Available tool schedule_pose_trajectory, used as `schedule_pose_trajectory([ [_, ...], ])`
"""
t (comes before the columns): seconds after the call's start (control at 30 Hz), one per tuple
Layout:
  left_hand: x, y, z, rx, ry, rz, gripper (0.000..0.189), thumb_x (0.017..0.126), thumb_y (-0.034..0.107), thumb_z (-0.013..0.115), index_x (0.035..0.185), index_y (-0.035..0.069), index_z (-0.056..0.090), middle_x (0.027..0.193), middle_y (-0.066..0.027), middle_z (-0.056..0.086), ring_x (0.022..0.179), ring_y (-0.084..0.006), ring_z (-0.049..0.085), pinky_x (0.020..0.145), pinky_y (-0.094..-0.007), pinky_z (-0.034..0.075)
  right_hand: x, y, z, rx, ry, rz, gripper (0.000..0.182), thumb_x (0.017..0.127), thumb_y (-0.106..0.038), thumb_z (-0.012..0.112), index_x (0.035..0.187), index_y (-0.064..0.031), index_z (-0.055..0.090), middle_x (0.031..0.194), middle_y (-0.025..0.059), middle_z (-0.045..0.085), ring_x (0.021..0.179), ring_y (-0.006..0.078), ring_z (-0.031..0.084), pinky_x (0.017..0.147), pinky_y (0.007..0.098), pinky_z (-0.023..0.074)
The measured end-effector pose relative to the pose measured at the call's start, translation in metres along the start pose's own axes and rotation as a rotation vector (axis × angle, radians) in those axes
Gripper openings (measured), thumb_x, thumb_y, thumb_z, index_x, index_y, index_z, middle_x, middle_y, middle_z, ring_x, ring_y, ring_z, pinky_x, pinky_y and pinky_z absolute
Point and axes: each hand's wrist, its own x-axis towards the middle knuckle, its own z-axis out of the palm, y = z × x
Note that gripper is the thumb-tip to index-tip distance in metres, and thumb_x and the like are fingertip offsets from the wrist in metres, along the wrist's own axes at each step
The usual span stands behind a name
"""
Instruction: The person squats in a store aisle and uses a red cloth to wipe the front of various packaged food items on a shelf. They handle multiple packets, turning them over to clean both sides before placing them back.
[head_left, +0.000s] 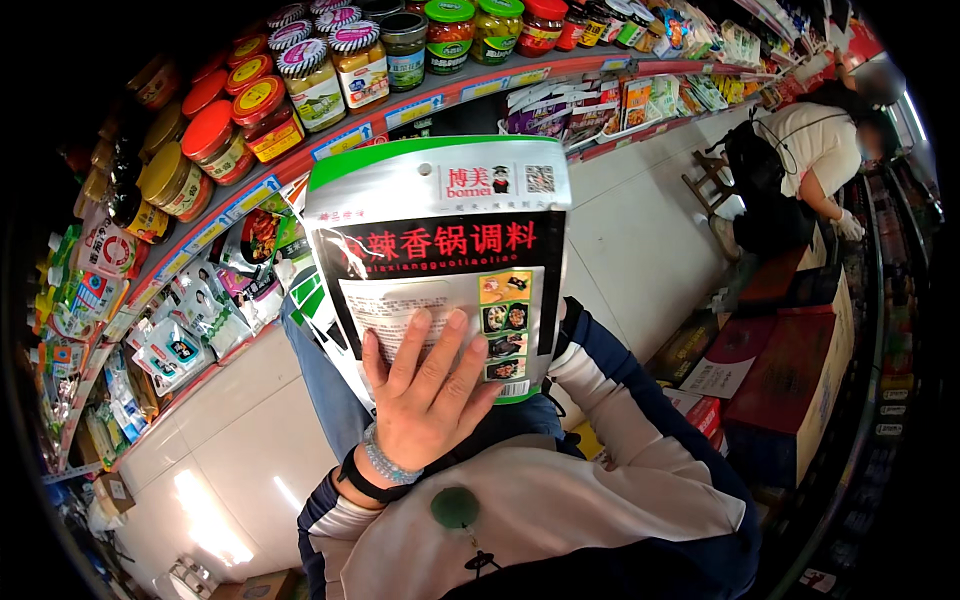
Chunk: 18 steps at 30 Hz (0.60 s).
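Note:
A large silver, black and green foil food packet (450, 199) is held upright before my chest, its face printed with writing and small dish photos. My left hand (427, 382) lies flat against its lower part, fingers spread, with a beaded bracelet (390, 457) and a dark band at the wrist. My right forearm (626, 405) reaches up to the packet's right edge; the right hand is hidden behind it. Green and white edges of another packet (309, 296) show behind on the left.
A curved shelf holds glass jars with red lids (206, 131) and pickle jars (450, 37), with bagged foods (169, 352) on the tier below. At right a person (810, 150) bends beside a wooden stool (705, 184). Cartons (780, 375) are stacked on my right.

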Motion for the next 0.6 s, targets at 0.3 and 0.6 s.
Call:
schedule_pose_trajectory([
  [0.3, 0.003, -0.001, -0.002, 0.005, -0.042, -0.045, 0.054, 0.064, 0.025, 0.073, 0.113, 0.009, 0.055, 0.129, -0.0126, 0.045, 0.124, -0.0344, 0.034, 0.104, -0.0505, 0.012, 0.012, -0.006, -0.001, 0.038, -0.062, -0.009, 0.055, 0.088, -0.033, 0.052, 0.130, -0.0015, 0.036, 0.121, 0.0070, 0.047, 0.107, 0.0123, 0.045, 0.089, 0.0272, 0.0385],
  [0.6, 0.002, -0.004, 0.001, -0.105, 0.008, -0.091, 0.053, 0.062, 0.024, 0.075, 0.111, 0.008, 0.058, 0.129, -0.0119, 0.045, 0.124, -0.0316, 0.035, 0.103, -0.0521, 0.013, 0.023, -0.015, 0.002, 0.034, -0.163, 0.015, 0.053, 0.088, -0.031, 0.052, 0.129, -0.0019, 0.037, 0.120, 0.0066, 0.048, 0.106, 0.0118, 0.045, 0.089, 0.0271, 0.0388],
])
